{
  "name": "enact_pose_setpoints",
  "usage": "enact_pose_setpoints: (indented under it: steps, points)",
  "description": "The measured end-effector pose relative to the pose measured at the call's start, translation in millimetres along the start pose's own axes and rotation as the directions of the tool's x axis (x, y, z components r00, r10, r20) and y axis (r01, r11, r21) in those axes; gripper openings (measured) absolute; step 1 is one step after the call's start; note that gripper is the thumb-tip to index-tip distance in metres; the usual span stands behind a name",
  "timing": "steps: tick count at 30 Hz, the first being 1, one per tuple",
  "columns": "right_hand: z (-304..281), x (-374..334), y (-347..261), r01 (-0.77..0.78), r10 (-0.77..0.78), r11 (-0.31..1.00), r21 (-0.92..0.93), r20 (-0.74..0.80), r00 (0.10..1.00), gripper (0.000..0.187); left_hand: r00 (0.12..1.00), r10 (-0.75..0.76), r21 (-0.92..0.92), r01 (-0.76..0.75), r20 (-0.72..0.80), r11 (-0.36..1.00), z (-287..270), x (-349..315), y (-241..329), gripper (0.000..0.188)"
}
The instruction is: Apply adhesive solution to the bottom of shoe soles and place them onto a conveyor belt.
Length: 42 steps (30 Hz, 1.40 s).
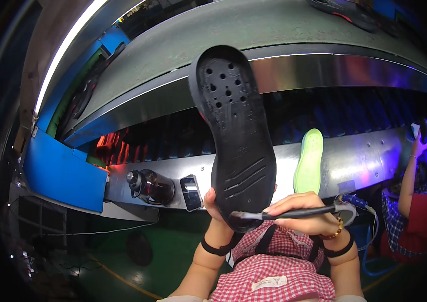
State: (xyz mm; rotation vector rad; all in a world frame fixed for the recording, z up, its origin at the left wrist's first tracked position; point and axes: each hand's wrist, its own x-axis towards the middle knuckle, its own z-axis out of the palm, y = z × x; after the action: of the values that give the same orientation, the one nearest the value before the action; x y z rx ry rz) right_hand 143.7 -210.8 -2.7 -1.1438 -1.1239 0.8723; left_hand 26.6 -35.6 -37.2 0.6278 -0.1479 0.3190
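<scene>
Far left on the bench, dark bottle (155, 187), lid end leftward; phone (190, 193) lying just right of it. Left hand (214, 204): partly curled, thumb on the near-left edge of the black sole (241, 146), remaining fingers mostly hidden behind it. Sole is held up above the bench, holed end away, grooved wide end toward the person. Brush (294, 213) comes in from the right, bristles at the sole's near end; exact contact unclear. Right hand (303, 201): closed in a pen-like grip around the brush handle. For good work, probably keep the sole steady, bristles low, strokes light and even along the rim, thumb out of their path. Right: green sole (310, 161) on bench, apart; co-worker (424, 216) farther off.
</scene>
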Motion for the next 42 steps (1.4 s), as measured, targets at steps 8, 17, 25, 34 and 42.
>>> enact_pose_setpoints:
  steps: [8, 17, 25, 34, 42]
  points:
    - [-17, 8, -4, 0.209, -0.194, 0.976, -0.065, 0.187, 0.963, 0.023, 0.977, -0.192, -0.006, 0.193, -0.092, 0.981, -14, 1, 16, 0.077]
    - [-20, 6, -2, 0.239, -0.203, 0.965, -0.109, 0.265, 0.943, 0.025, 0.844, -0.525, -0.027, 0.526, -0.109, 0.85, -1, 9, 33, 0.054]
    - [-29, 1, -10, 0.242, -0.168, 0.955, -0.17, 0.36, 0.918, 0.031, 0.721, -0.669, -0.006, 0.68, -0.18, 0.733, 13, 21, 38, 0.054]
    - [-43, 3, -22, 0.226, -0.028, 0.887, -0.404, 0.441, 0.897, 0.028, 0.645, -0.731, 0.198, 0.764, -0.223, 0.614, 20, 21, 50, 0.059]
    - [-50, 11, -45, 0.185, 0.117, 0.82, -0.542, 0.475, 0.872, 0.026, 0.63, -0.723, 0.262, 0.776, -0.283, 0.574, 20, 13, 52, 0.06]
